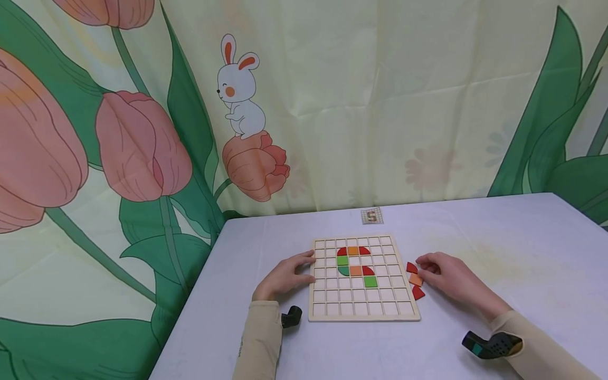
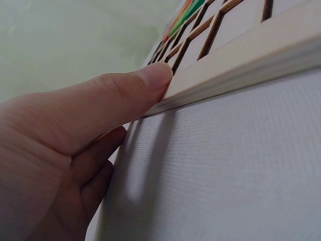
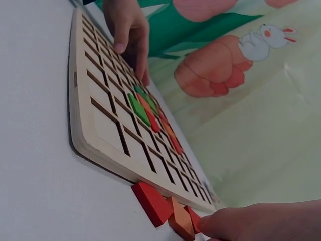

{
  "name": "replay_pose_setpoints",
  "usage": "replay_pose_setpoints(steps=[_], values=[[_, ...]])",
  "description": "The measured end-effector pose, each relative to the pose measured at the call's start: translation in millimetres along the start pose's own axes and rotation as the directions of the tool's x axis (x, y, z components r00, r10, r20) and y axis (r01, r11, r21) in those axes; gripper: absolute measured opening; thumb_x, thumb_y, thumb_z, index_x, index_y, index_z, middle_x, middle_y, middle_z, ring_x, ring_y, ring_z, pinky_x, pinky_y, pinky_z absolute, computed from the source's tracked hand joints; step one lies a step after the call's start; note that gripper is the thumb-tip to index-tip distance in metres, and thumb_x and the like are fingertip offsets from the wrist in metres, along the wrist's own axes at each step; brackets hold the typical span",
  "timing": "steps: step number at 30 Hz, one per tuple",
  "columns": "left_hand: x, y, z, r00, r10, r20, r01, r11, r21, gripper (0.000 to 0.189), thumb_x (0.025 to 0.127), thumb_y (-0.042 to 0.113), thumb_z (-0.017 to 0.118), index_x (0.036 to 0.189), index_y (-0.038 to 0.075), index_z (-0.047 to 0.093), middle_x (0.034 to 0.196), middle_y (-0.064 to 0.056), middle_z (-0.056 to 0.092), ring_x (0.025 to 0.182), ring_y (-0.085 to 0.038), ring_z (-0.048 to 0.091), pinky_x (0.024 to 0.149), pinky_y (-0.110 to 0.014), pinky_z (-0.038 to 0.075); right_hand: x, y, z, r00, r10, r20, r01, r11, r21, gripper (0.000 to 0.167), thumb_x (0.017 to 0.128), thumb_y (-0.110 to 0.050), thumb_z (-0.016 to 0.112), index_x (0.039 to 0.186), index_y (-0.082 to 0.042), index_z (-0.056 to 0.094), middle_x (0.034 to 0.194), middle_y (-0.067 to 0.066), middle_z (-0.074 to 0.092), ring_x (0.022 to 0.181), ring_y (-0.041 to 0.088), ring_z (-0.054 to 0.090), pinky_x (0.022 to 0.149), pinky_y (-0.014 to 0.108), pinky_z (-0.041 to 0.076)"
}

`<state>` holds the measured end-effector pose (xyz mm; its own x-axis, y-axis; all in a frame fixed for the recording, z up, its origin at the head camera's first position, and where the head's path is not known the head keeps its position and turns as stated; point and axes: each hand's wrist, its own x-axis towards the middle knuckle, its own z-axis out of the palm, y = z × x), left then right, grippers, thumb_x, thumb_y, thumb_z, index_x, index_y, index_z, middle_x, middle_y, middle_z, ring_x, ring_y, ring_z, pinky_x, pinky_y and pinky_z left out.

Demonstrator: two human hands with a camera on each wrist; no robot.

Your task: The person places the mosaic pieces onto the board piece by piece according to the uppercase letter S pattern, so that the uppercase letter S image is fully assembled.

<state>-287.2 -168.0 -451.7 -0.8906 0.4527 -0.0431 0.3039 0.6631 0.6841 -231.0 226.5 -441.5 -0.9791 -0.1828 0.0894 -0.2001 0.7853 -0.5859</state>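
A square wooden grid board [image 1: 332, 311] lies on the table. Red, orange and green pieces fill some of its cells, among them a light green square [image 1: 370, 282] and an orange square [image 1: 353, 250]. My left hand [image 1: 285, 274] touches the board's left edge, its thumb [image 2: 125, 88] against the rim and the fingers spread along the side. Beside the right edge lie loose pieces: two red quarter-rounds, the nearer one [image 1: 418, 293] and the farther one [image 1: 411, 267], with an orange square piece [image 1: 415, 280] between them. My right hand [image 1: 444, 272] has its fingertips at the farther red quarter-round; I cannot tell if they pinch it.
A small card [image 1: 372, 215] with a printed grid pattern lies behind the board, near the table's back edge. A white cloth covers the table [image 1: 522, 253]. Behind it hangs a curtain [image 1: 342, 105] printed with tulips and a rabbit.
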Motion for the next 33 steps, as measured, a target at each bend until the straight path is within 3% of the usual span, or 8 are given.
replay_pose_setpoints(steps=[11, 24, 33], values=[[0.2, -1.8, 0.4, 1.000, 0.002, 0.004, -0.002, 1.000, -0.002, 0.057, 0.086, 0.028, 0.076, 0.138, 0.014, 0.057, 0.153, 0.008, 0.039, 0.143, -0.017, 0.031, 0.116, -0.040, 0.029, 21.2, -5, 9, 0.999, -0.002, 0.035, 0.002, 1.000, 0.010, 0.028, 0.087, -0.012, 0.071, 0.110, 0.005, 0.066, 0.092, 0.005, 0.064, 0.083, 0.019, 0.057, 0.074, 0.036, 0.055], [0.6, -1.1, 0.4, 1.000, 0.010, 0.000, -0.010, 1.000, -0.018, 0.058, 0.086, 0.026, 0.077, 0.138, 0.013, 0.056, 0.153, 0.007, 0.039, 0.143, -0.018, 0.031, 0.116, -0.041, 0.029, 24.9, -6, 6, 0.998, -0.030, 0.062, 0.030, 0.999, 0.012, 0.030, 0.089, -0.012, 0.071, 0.113, 0.005, 0.067, 0.095, 0.006, 0.065, 0.085, 0.020, 0.055, 0.074, 0.035, 0.053], [0.1, -0.9, 1.0, 1.000, -0.007, -0.001, 0.007, 1.000, -0.023, 0.059, 0.086, 0.026, 0.077, 0.139, 0.014, 0.056, 0.153, 0.009, 0.039, 0.144, -0.016, 0.030, 0.117, -0.040, 0.028, 24.2, -6, 8, 0.998, -0.024, 0.051, 0.023, 0.999, 0.022, 0.024, 0.089, -0.012, 0.071, 0.109, 0.000, 0.064, 0.092, 0.004, 0.061, 0.080, 0.019, 0.051, 0.065, 0.027, 0.048]])
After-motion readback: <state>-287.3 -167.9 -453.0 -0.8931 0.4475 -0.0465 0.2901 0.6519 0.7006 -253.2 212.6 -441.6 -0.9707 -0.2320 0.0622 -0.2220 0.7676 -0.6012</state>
